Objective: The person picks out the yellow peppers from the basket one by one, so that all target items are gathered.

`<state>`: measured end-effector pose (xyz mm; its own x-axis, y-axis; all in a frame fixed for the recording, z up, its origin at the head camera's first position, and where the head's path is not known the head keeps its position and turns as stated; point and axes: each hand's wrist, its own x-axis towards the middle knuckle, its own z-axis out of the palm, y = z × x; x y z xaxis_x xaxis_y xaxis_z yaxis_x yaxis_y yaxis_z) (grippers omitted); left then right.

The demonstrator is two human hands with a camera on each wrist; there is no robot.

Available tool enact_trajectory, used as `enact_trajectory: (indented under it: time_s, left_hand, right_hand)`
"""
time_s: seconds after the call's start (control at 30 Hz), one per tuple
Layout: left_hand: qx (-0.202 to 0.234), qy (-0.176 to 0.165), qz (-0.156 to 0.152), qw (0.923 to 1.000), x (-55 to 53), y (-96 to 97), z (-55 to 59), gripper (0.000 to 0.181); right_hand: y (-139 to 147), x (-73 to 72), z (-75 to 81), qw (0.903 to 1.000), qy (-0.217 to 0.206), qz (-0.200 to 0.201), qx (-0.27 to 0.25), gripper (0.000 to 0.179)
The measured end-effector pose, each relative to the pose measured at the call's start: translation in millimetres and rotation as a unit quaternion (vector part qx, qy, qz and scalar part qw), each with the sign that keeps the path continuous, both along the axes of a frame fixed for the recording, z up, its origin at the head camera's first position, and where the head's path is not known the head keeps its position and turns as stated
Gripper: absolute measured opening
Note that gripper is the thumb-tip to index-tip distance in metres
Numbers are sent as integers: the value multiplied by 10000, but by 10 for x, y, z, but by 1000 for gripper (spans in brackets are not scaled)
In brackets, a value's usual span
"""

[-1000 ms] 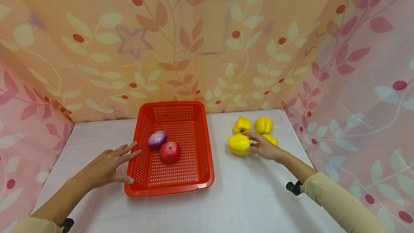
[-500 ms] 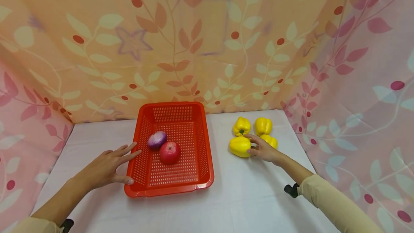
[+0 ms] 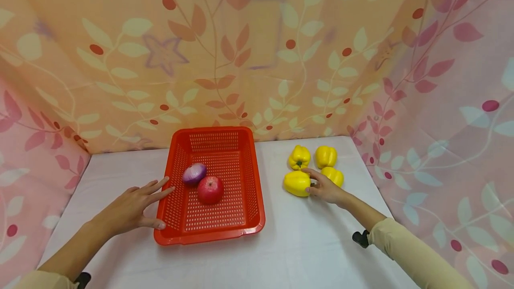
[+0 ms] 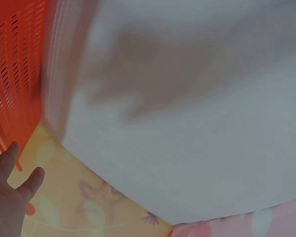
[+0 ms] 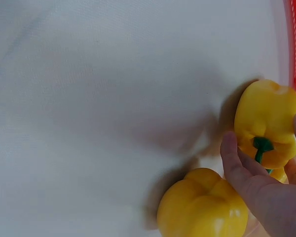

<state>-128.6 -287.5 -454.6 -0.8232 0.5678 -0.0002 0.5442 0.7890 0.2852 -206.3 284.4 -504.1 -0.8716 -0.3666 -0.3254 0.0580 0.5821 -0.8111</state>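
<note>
A red plastic basket (image 3: pixel 209 237) with perforated walls holds a purple onion (image 3: pixel 194 173) and a red pomegranate-like fruit (image 3: pixel 210 190). My left hand (image 3: pixel 127 208) lies at the basket's left side, fingers spread over the rim and thumb near its front corner. On the right, my right hand (image 3: pixel 326 188) holds a yellow bell pepper (image 3: pixel 296 183) by its stem end, thumb on the near side and fingers on the far side. The green stem (image 5: pixel 261 144) shows between thumb and fingers in the right wrist view.
Behind the held pepper lie more yellow bell peppers: one at back left (image 3: pixel 299 157), one at back right (image 3: pixel 325 157), and one (image 3: pixel 333 176) just beyond my right hand. A white cloth (image 3: pixel 281 253) covers the table. Patterned curtains (image 3: pixel 225 57) enclose its back and sides.
The right hand and the pepper at its fingers have shifted slightly toward me, uncovering more of the pepper behind the hand. The left hand and basket stay in place.
</note>
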Motion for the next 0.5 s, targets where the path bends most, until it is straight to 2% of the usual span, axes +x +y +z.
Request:
enact_trajectory:
  time_s: [0.13,0.3,0.5]
  left_hand:
    - [3,24,-16,10000,-14,-4,9,96]
    - [-11,165,-68,9998,-15,-29,-17,95]
    - [-167,464,-92,9987,-8,-54,-55,93]
  right_hand:
    - [0,21,-2,10000,-3,-61,30,67]
    - [3,19,18,10000,7,75,48,69]
    - [21,-41,184,9996,-186,-54,210,72]
